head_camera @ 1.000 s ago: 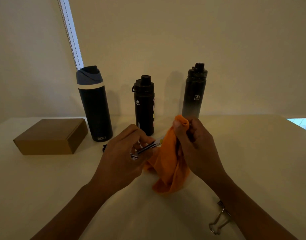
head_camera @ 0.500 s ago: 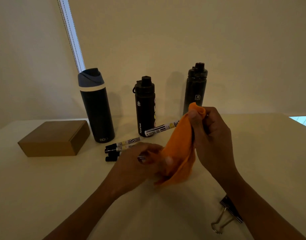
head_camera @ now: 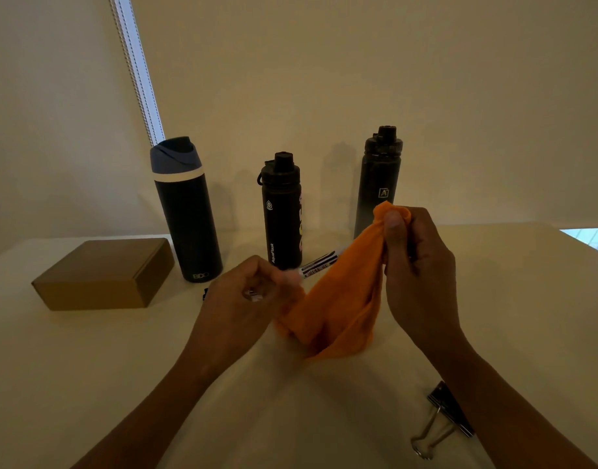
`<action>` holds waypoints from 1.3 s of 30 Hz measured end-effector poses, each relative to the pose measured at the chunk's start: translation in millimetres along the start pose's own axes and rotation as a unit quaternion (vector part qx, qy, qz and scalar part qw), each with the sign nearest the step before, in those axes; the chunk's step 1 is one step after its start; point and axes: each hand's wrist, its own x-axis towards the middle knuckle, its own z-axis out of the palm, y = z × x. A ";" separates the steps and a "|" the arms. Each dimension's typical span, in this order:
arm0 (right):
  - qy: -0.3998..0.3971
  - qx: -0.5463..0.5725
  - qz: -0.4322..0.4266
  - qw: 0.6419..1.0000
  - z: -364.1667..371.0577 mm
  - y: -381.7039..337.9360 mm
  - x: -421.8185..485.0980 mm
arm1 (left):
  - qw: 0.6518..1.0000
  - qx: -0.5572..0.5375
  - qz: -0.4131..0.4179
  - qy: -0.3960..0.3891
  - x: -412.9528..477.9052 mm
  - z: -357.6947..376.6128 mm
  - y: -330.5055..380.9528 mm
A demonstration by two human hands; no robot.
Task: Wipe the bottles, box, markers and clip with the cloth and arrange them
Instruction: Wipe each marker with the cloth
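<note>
Marker [head_camera: 318,264] | clamped in left grip [head_camera: 253,292], far end behind cloth [head_camera: 338,299] | cloth pinched in right grip [head_camera: 419,262]

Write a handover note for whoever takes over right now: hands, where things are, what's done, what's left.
Left hand holds a marker; right hand pinches the orange cloth over its far end.
Blue-lidded bottle, short bottle and tall black bottle stand at the back, box at left, clip front right.
Done: cannot tell what is wiped.
Left: finish this marker, probably the clip, then arrange.
</note>
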 end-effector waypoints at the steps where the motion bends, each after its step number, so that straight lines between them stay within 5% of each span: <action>1: -0.002 -0.005 0.000 1.000 0.6 0.1 -0.9 | 1.000 -0.005 0.009 -0.008 0.3 -2.0 -0.9; 5: -0.010 -0.003 0.018 1.000 4.7 1.1 -4.6 | 0.997 0.046 0.040 -0.048 -0.2 -4.0 0.1; 15: 0.004 0.013 0.050 0.999 6.1 5.9 -4.2 | 0.989 -0.018 0.023 -0.144 -2.7 -2.9 3.1; 26: -0.118 0.254 0.205 0.938 21.7 4.6 -16.7 | 0.997 -0.024 0.041 -0.061 -1.0 -5.4 -2.2; 33: -0.139 0.216 0.207 0.944 24.3 -1.9 -18.3 | 0.996 0.004 0.055 -0.072 -0.5 -6.3 -1.1; 39: -0.165 0.241 0.303 0.907 28.1 5.1 -16.5 | 0.994 0.071 0.060 -0.054 -1.9 -5.8 -1.3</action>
